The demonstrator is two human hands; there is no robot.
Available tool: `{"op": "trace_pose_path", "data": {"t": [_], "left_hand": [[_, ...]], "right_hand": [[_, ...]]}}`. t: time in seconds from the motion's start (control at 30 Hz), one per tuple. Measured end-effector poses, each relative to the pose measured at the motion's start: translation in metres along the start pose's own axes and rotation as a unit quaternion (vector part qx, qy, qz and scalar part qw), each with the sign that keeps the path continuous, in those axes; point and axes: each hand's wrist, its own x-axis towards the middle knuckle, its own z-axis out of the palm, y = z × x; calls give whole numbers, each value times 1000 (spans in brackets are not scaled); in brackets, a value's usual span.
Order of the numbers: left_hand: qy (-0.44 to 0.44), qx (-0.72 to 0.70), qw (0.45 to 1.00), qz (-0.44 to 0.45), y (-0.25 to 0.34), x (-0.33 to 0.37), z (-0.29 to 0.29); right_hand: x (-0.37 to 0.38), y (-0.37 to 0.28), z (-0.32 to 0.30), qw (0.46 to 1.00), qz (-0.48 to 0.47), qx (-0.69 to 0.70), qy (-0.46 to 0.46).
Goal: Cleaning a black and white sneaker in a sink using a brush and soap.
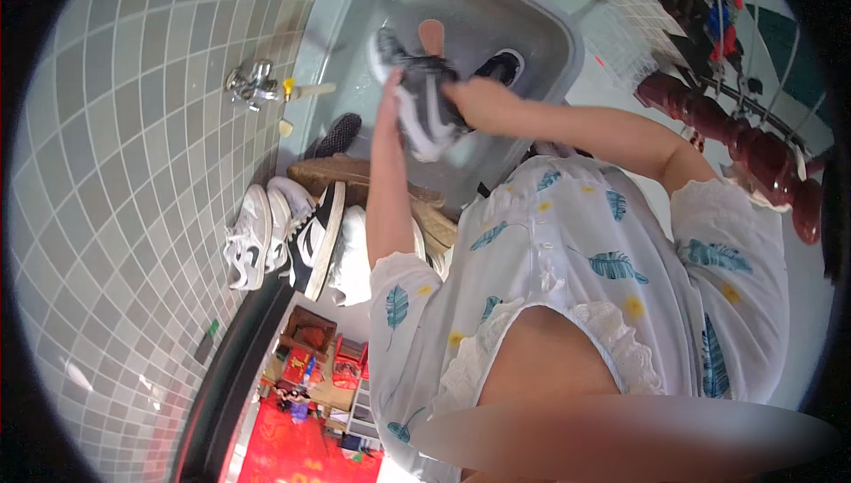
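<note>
A black-and-white sneaker [428, 106], blurred, is held over a large grey basin [548, 20] with water in it. My left hand [391, 93] is closed along the sneaker's left side, fingers partly hidden. On the opposite side my right hand [483, 107] presses its curled fingers against the shoe's dark upper; anything else inside them is hidden. Just beyond the sneaker shows a tan piece with a rounded end [432, 37], its kind unclear. Another dark shoe with a white rim [502, 66] lies in the basin to the right.
A metal tap [255, 84] juts from the tiled wall on the left. Below it a dark shoe or insole [339, 135] leans at the basin's edge. White sneakers [249, 239] and a black-and-white one [316, 241] stand beside my left forearm. Dark red tube-like objects [727, 133] hang at right.
</note>
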Motion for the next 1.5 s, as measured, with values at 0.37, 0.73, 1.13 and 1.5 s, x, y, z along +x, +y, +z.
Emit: {"op": "trace_pose_path", "data": {"t": [0.37,0.73,1.13,1.5], "left_hand": [[62,161,977,126,-39,10,-20],[52,79,995,-10,-12,-16,7],[2,-11,1000,-19,-14,16,-46],[-63,-160,984,-54,-9,9,-56]], "right_hand": [[28,30,28,999,5,-13,53],[59,63,39,992,-75,33,99],[29,2,30,993,-57,27,102],[8,-8,26,997,-61,38,-25]]}}
